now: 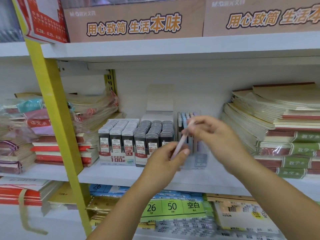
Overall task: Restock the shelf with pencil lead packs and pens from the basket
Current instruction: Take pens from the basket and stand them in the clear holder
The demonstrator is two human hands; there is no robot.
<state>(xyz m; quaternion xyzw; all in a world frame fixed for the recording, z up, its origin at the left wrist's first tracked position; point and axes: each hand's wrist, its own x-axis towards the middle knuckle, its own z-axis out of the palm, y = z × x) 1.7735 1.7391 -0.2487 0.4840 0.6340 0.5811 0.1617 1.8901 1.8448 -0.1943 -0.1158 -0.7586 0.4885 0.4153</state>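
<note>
A pale pink pen (180, 144) slants between both hands in front of the middle shelf. My left hand (166, 161) grips its lower end. My right hand (214, 134) pinches its upper end; it is motion-blurred. Right behind them stands a clear pen box (186, 118) holding several upright pastel pens. To its left sit two display boxes of pencil lead packs, the 0.5 ones (117, 135) and the 0.7 ones (154, 134). The basket is out of view.
Stacks of notebooks (280, 129) fill the shelf's right side, more bagged notebooks (90, 122) the left. A yellow upright (57, 118) crosses the left. Brown cartons (135, 21) sit on the shelf above; paper packs (174, 208) lie below.
</note>
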